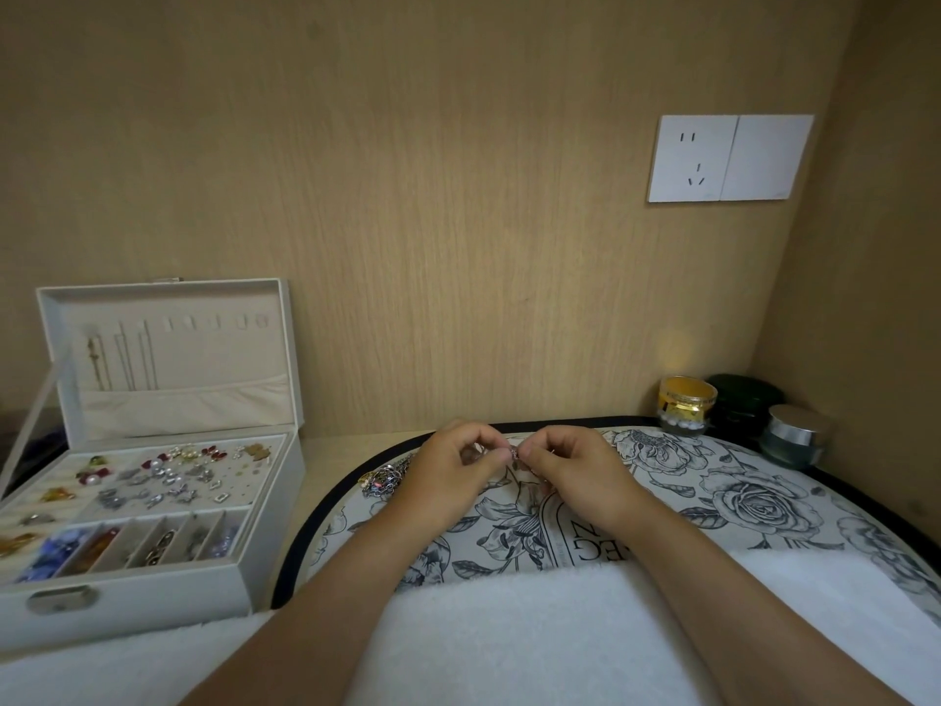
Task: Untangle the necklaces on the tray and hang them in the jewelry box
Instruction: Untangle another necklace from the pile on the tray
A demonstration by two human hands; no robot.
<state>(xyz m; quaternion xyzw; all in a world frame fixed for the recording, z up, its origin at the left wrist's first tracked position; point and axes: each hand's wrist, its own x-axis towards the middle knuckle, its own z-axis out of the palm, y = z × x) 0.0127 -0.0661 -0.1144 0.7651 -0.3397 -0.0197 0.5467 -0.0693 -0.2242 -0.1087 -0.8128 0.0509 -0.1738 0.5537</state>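
The left hand (448, 466) and right hand (570, 466) pinch a necklace (514, 454) above the tray (326, 501); chains (127, 359) hang inside the open jewelry box (153, 603).

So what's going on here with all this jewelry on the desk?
A person is sorting out tangled necklaces. The left hand and the right hand both pinch a small part of one necklace just above the flowered tray. A knotted heap of chains lies on the tray beside the left hand. The jewelry box stands open on the left, with thin chains already hanging inside its lid.
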